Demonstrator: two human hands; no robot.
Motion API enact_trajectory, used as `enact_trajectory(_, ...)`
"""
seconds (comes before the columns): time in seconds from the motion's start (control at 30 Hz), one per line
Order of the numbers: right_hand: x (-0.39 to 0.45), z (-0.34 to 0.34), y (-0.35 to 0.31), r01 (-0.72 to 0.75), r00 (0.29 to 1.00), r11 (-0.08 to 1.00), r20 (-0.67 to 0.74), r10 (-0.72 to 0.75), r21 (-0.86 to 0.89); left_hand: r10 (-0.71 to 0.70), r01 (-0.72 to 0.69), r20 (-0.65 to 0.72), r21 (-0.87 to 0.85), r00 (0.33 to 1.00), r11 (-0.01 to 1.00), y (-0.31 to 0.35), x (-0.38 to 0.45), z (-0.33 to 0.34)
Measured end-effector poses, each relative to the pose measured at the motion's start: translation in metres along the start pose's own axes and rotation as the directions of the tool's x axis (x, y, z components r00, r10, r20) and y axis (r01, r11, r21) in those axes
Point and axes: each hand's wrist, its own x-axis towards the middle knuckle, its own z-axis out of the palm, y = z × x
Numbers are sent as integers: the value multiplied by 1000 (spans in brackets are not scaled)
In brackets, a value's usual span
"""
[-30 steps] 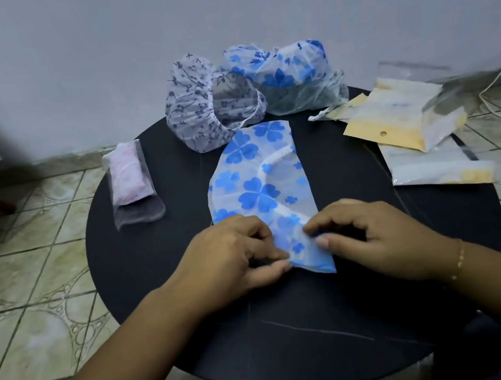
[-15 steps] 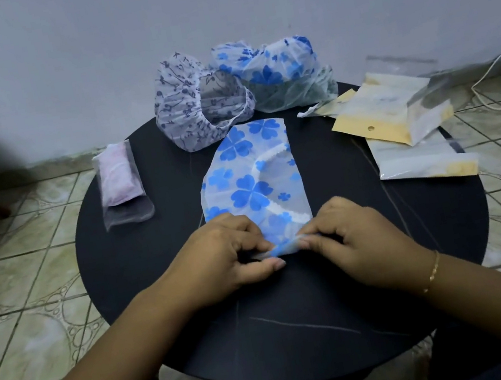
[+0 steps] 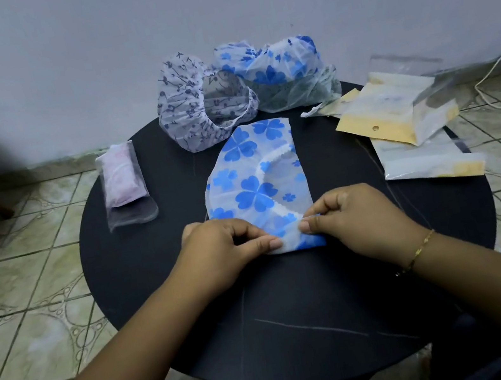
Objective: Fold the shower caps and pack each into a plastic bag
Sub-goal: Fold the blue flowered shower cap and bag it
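Observation:
A white shower cap with blue clover print (image 3: 257,181) lies flattened lengthwise at the middle of the round black table (image 3: 297,309). Its near end is rolled up into a small fold. My left hand (image 3: 222,248) pinches that fold from the left and my right hand (image 3: 351,219) pinches it from the right. Two loose caps sit at the table's far edge: a grey-patterned one (image 3: 191,106) and a blue-flowered one (image 3: 281,70). A pink cap packed in a clear bag (image 3: 122,182) lies at the left. Plastic bags with yellow headers (image 3: 396,113) lie at the right.
Another flat bag (image 3: 428,163) lies near the right edge of the table. A white wall stands just behind the table. Tiled floor surrounds it, with a white cable (image 3: 497,79) on the floor at the far right.
Both hands have rolled the cap's near end over away from me, so the flat part of the cap is shorter. The view has shifted slightly.

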Motion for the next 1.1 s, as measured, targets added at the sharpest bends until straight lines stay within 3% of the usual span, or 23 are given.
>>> enact_trajectory(0.53,6,-2,-8,-141,990,990,21,141,-5,-205,204,66,22,977,979,8,10,-8)
enact_trajectory(0.73,0,-8,-8,-123,992,985,5,123,123,-227,224,56,44,972,974,11,6,-10)
enact_trajectory(0.8,-6,-14,-2,-46,996,998,-76,49,33,-235,232,57,44,970,972,10,5,-11)
enact_trajectory(0.83,-11,-15,1,55,988,993,-138,-69,-102,-236,233,56,47,970,971,10,4,-11)
enact_trajectory(0.87,-16,-15,3,207,946,942,-191,-261,-264,-236,234,54,50,970,971,10,5,-11)
enact_trajectory(0.93,-25,-9,9,500,753,691,-131,-645,-522,-229,226,49,58,972,972,11,6,-11)
enact_trajectory(0.97,-29,-4,14,569,670,566,-62,-740,-596,-223,220,46,62,974,974,13,6,-11)
enact_trajectory(1.0,-31,3,20,594,633,482,5,-774,-644,-218,215,42,69,975,974,14,6,-11)
enact_trajectory(1.03,-32,9,24,588,643,439,64,-763,-679,-216,213,39,81,976,974,16,6,-11)
enact_trajectory(1.1,-30,16,29,549,734,436,162,-659,-713,-209,204,34,102,977,974,17,6,-11)
